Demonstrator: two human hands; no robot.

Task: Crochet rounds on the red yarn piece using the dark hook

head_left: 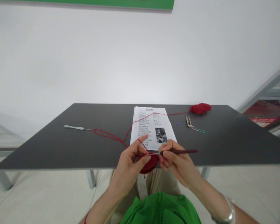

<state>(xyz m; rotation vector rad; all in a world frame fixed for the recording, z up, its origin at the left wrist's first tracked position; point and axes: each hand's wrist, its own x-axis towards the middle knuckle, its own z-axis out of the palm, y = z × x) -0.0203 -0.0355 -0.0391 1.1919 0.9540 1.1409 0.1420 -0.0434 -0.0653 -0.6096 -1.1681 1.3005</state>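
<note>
While black table (53,149) bears printed sheets (151,123), landmark for this entry, both hands occupy sheets' near side. Left hand (127,166), by near left corner: index raised. Right hand (178,163), by near right corner. Red crocheted piece (152,165), just nearside of sheets: pinched in left thumb and fingers. Crochet hook (183,151), likewise nearside: clamped in right thumb and fingers, tip at piece. Red yarn (114,137): over left index, slack left of sheets. Judged good practice: even tension, pinch close to hook tip, slack untangled.
</note>
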